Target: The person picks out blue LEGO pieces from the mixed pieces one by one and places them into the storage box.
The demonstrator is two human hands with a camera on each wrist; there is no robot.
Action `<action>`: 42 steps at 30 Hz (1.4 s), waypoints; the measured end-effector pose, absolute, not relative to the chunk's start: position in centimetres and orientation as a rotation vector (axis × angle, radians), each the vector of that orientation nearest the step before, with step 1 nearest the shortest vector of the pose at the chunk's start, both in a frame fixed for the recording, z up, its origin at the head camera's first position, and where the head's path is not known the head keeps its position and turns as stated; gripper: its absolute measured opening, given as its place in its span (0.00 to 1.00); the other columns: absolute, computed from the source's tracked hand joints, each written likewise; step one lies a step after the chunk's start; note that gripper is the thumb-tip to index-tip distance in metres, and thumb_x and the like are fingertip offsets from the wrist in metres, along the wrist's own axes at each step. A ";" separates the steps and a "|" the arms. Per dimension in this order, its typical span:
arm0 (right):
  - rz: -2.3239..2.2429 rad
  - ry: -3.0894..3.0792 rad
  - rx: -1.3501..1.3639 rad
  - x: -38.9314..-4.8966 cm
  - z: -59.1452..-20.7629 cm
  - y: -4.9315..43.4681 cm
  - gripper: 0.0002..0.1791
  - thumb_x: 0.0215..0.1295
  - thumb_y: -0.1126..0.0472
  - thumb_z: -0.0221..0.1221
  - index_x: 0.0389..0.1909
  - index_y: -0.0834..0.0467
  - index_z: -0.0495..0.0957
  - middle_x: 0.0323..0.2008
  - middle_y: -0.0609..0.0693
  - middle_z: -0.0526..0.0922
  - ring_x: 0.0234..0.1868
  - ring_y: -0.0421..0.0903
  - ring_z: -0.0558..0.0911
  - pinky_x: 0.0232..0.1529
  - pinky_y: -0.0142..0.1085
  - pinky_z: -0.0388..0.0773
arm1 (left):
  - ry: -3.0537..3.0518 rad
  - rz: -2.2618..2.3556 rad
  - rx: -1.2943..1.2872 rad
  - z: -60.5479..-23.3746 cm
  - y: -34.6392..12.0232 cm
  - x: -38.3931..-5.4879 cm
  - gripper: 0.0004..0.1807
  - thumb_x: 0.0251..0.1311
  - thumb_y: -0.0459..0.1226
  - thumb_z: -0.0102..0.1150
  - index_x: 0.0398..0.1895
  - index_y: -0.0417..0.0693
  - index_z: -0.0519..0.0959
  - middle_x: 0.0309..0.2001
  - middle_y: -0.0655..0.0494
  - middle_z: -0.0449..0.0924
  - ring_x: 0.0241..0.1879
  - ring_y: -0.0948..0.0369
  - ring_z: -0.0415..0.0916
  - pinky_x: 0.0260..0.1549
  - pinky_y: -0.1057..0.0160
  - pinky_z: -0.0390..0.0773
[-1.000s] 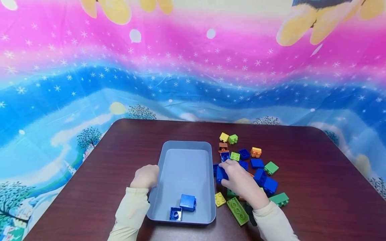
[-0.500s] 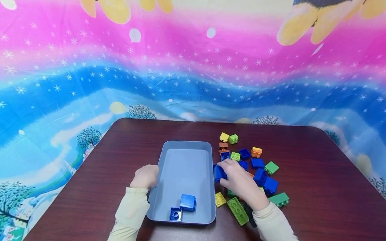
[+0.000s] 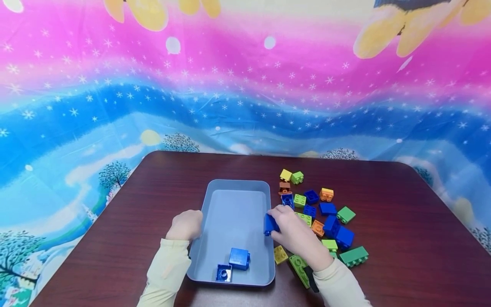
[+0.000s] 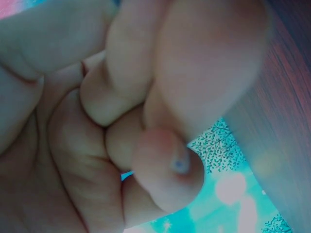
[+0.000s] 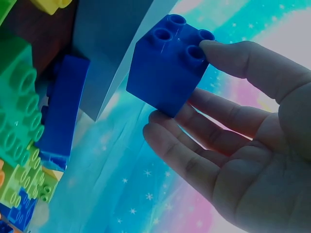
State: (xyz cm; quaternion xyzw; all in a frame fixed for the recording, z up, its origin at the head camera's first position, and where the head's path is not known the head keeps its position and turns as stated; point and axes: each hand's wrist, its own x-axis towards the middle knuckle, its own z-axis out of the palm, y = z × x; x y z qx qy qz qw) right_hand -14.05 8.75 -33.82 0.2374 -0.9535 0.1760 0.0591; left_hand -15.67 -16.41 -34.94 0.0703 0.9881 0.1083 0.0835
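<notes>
My right hand [image 3: 297, 232] pinches a blue toy building brick [image 5: 167, 65] between thumb and fingers. That brick has studs on one face, turned toward the thumb in the right wrist view. In the head view it is at the right rim of the grey-blue tray [image 3: 234, 213]. My left hand [image 3: 185, 225] grips the tray's left rim with curled fingers [image 4: 131, 53]; the contact itself is mostly hidden. Inside the tray, near its front, lie a blue brick [image 3: 239, 259] and a smaller blue brick [image 3: 223, 273] with its hollow underside up.
Right of the tray lies a loose spread of bricks, including a green brick [image 3: 353, 256], an orange brick [image 3: 327, 195], a yellow brick [image 3: 281, 254] and several blue ones. The dark wooden table [image 3: 402, 221] ends at a printed cloth backdrop [image 3: 245, 85].
My right hand has lifted the blue brick from the pile and moved left with it to the tray's right rim, uncovering lime and orange bricks. The left hand has stayed in place.
</notes>
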 end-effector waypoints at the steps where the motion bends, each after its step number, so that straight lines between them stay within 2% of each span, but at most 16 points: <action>1: 0.534 -2.886 0.724 -14.1 -33.8 8.7 0.20 0.46 0.66 0.66 0.43 0.66 0.76 0.39 0.54 0.77 0.41 0.49 0.73 0.38 0.40 0.75 | 2.949 0.315 0.207 -34.9 -16.4 -15.7 0.17 0.46 0.22 0.50 0.09 0.47 0.61 0.11 0.56 0.59 0.14 0.61 0.59 0.12 0.64 0.61; 9: 0.552 -2.902 0.752 -14.2 -34.0 8.4 0.21 0.47 0.65 0.66 0.44 0.65 0.75 0.40 0.54 0.77 0.40 0.48 0.74 0.38 0.41 0.75 | 2.946 0.316 0.201 -35.0 -16.4 -15.7 0.18 0.46 0.22 0.48 0.09 0.48 0.60 0.11 0.56 0.59 0.14 0.62 0.59 0.12 0.64 0.61; 25: 0.517 -2.872 0.835 -14.1 -34.5 7.3 0.19 0.47 0.63 0.67 0.41 0.65 0.76 0.37 0.55 0.77 0.37 0.48 0.73 0.38 0.40 0.75 | 2.960 0.350 0.220 -35.1 -16.3 -15.8 0.19 0.44 0.21 0.46 0.09 0.49 0.57 0.11 0.56 0.58 0.14 0.62 0.55 0.12 0.64 0.59; 33: 0.481 -2.881 0.862 -14.0 -34.9 6.6 0.19 0.48 0.62 0.66 0.41 0.65 0.75 0.37 0.56 0.77 0.37 0.49 0.75 0.37 0.41 0.76 | 2.952 0.313 0.208 -35.1 -16.3 -16.0 0.18 0.44 0.21 0.48 0.09 0.48 0.59 0.11 0.56 0.59 0.15 0.62 0.57 0.12 0.64 0.60; 42: 0.403 -2.840 0.957 -13.9 -35.3 5.7 0.19 0.49 0.62 0.65 0.42 0.66 0.75 0.36 0.55 0.76 0.36 0.47 0.75 0.36 0.36 0.75 | 2.952 0.321 0.215 -35.4 -16.4 -16.0 0.19 0.45 0.21 0.48 0.09 0.48 0.58 0.11 0.56 0.57 0.14 0.62 0.55 0.12 0.64 0.59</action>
